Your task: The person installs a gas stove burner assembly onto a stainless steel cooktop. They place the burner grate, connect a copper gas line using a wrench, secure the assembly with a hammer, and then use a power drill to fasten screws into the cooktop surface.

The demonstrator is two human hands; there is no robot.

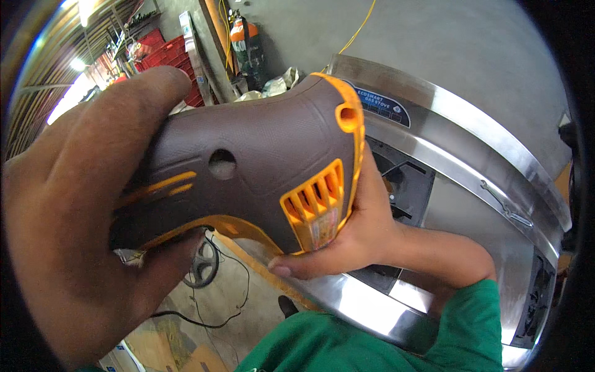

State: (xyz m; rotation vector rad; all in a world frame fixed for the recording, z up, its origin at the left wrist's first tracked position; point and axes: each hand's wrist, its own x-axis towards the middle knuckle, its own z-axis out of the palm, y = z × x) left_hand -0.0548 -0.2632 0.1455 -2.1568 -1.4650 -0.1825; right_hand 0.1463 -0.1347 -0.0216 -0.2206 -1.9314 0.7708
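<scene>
The steel stove [471, 133] lies under you. Above it you hold the drill [260, 167]: rigid, probably hefty, its grip textured against slipping. Your left hand [74, 217] wraps the handle; your right hand [353, 239] cups the vented body.

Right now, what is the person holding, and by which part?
A brown and orange power tool: the left hand wraps its handle end, the right hand supports the body by the orange vents.
</scene>
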